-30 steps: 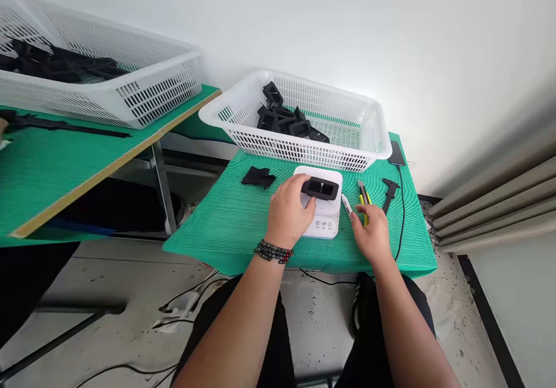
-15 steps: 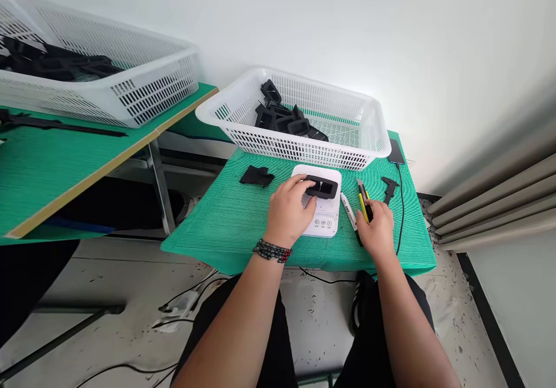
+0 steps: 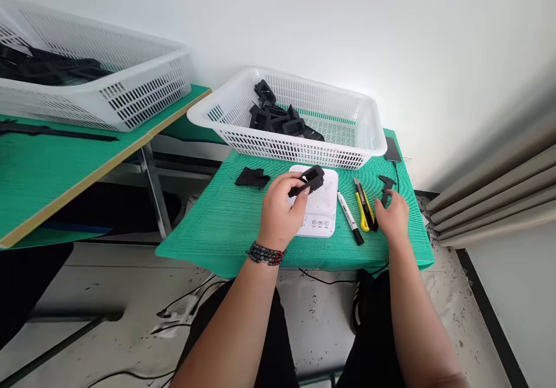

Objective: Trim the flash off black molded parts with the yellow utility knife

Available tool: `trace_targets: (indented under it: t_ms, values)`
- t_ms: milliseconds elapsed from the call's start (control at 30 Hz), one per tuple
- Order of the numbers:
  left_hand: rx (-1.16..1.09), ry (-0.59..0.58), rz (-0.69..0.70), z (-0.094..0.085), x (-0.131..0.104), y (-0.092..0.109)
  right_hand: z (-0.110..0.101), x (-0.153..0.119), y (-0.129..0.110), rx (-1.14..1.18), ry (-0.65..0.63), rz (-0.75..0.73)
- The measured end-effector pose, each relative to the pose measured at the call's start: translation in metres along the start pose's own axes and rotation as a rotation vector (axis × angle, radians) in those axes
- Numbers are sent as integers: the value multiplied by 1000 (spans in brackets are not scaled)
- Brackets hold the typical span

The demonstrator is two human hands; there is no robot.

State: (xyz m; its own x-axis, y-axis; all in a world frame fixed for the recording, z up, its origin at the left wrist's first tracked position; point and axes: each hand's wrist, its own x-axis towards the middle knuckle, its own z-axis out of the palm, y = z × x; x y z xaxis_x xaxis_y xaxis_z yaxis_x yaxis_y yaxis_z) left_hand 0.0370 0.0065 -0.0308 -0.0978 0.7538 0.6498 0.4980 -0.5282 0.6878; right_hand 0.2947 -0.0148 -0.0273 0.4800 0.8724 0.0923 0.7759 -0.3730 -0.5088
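Observation:
My left hand [image 3: 282,205] pinches a black rectangular frame-shaped part [image 3: 316,184], tilted and raised over the white digital scale [image 3: 324,205]. Farther right, my right hand [image 3: 392,215] has its fingers closed around the lower part of a black caliper [image 3: 386,180], which lies on the green cloth. Just left of that hand rests a yellow utility knife [image 3: 363,208] with its blade out. Between knife and scale lies a white marker [image 3: 347,211] with a black cap. A crumpled-looking black piece [image 3: 252,177] sits left of the scale.
Behind the scale stands a white plastic basket [image 3: 295,149] holding several black parts [image 3: 278,116]. Another white basket [image 3: 147,90] with black pieces is on the left table [image 3: 65,168]. A black flat device [image 3: 392,149] with a cable lies at the right edge, near a curtain [image 3: 495,202].
My left hand has lifted the black frame part off the scale and tilted it. My right hand has left the utility knife and moved right to the caliper.

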Motion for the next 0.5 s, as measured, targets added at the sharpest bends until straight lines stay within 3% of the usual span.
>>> trace_targets:
  t_ms: [100, 233, 333, 500]
  values:
    - [-57, 130, 85, 0, -2, 4, -2, 6, -1, -108, -26, 66]
    - [-109, 283, 53, 6, -7, 3, 1, 7, -3, -168, -29, 53]
    - [-132, 277, 30, 9, -9, 2, 3, 8, 0, -156, -39, 38]
    - [-91, 166, 114, 2, -11, 11, 8, 12, 7, -43, -14, 11]
